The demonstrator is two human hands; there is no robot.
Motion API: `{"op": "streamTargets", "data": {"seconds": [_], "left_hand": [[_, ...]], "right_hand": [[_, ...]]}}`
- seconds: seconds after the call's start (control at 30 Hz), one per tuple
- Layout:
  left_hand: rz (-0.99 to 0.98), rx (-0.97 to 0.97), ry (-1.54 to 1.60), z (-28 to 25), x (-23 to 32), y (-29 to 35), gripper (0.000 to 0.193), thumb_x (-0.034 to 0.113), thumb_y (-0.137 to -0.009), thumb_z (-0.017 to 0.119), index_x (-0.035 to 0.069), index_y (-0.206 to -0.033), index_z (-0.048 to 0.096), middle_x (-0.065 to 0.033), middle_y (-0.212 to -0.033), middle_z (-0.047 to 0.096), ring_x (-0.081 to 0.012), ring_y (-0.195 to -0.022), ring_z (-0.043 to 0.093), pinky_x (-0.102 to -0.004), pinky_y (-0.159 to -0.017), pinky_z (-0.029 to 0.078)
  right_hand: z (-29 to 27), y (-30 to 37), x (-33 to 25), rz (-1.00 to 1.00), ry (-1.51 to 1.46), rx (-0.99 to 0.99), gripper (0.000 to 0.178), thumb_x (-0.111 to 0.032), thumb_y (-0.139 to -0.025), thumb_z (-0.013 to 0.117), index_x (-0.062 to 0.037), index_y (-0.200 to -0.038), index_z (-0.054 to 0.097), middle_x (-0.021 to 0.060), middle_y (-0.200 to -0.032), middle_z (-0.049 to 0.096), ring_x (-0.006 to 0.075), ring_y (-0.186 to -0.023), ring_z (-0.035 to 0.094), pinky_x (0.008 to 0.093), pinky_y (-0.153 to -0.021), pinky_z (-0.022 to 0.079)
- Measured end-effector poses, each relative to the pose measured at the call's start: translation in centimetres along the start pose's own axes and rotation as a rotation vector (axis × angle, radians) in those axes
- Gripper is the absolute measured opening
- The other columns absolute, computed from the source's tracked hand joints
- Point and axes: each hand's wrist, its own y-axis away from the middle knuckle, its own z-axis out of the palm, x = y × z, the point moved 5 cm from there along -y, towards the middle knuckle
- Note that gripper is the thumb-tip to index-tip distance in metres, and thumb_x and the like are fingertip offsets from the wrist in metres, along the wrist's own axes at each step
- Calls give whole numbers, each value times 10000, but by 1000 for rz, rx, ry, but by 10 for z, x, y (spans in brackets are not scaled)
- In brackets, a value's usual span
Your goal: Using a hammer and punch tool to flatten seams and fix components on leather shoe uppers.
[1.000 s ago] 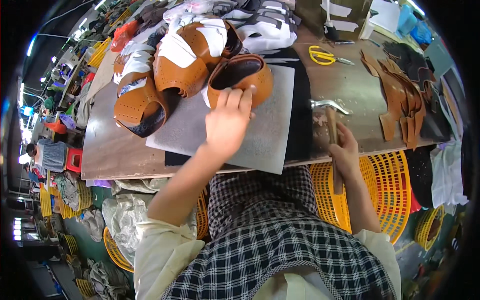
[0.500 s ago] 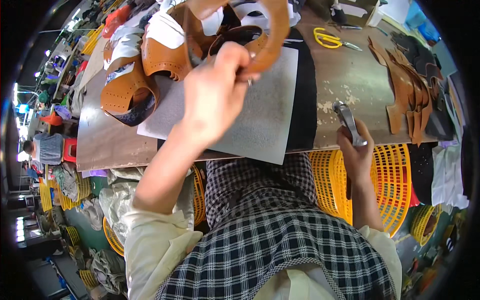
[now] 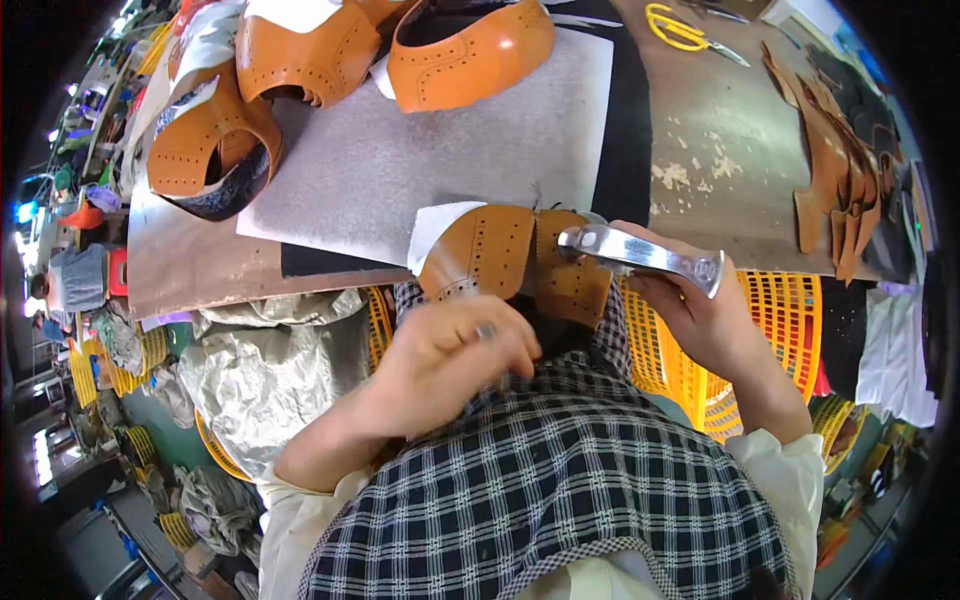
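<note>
A brown leather shoe upper [image 3: 478, 252] with punched holes and a white lining flap stands at the table's near edge, above my lap. My left hand [image 3: 440, 355] is closed at its lower near edge, slightly blurred; the exact grip of the fingertips is hidden. In my right hand [image 3: 705, 320] is a hammer [image 3: 650, 255] with a shiny metal head. The hammer's narrow end lies against the upper's right part, and my right fingers are close to that side.
A grey board [image 3: 440, 150] lies on a black mat [image 3: 622, 130]. More brown uppers [image 3: 470, 60] stand at the back and left. Yellow scissors [image 3: 690, 35] and stacked leather pieces [image 3: 835, 170] lie to the right. Yellow baskets [image 3: 780, 320] stand below the table edge.
My left hand has come down toward me from over the board, bringing a brown upper to the table edge. My right hand has moved left with the hammer, up to the upper.
</note>
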Motion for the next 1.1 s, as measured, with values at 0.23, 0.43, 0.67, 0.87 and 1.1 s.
{"op": "streamTargets", "data": {"seconds": [0.23, 0.43, 0.67, 0.87, 1.1], "left_hand": [[60, 509, 355, -44, -8, -48, 145, 128, -932, 497, 13, -896, 577, -57, -763, 615, -90, -695, 576, -221, -647, 472], [36, 559, 195, -16, -44, -45, 60, 8, -844, 597, 9, -903, 591, -39, -812, 626, -95, -763, 590, -220, -700, 471], [17, 490, -11, -21, -35, -62, 51, 12, -819, 627, 1, -838, 582, -32, -697, 605, -75, -638, 560, -225, -611, 455], [65, 511, -10, -20, -41, -60, 65, 15, -812, 638, 1, -834, 578, -35, -677, 602, -76, -624, 545, -223, -598, 444], [149, 489, -154, -17, -39, -60, 84, 30, -799, 646, 18, -845, 576, -69, -702, 618, -137, -597, 583, -259, -565, 455]], "right_hand": [[0, 0, -7, 73, 33, -36, 368, -23, -799, 629, -67, -1161, 580, 162, -846, 635, 331, -720, 617, 347, -623, 486], [-6, 7, -5, 121, -63, -93, 297, -41, -831, 569, -37, -1128, 576, 189, -906, 631, 356, -807, 616, 368, -701, 486], [-8, 6, -2, 226, 64, -89, 365, -51, -807, 611, -69, -1170, 576, 175, -861, 634, 344, -759, 616, 372, -662, 479], [-6, 6, -3, 174, 53, -28, 328, -62, -810, 617, -60, -1136, 586, 177, -838, 630, 337, -742, 618, 360, -644, 477], [-7, 7, 3, 254, -1, -29, 232, -8, -805, 610, -18, -1036, 602, 154, -816, 631, 242, -746, 642, 315, -656, 484]]}}
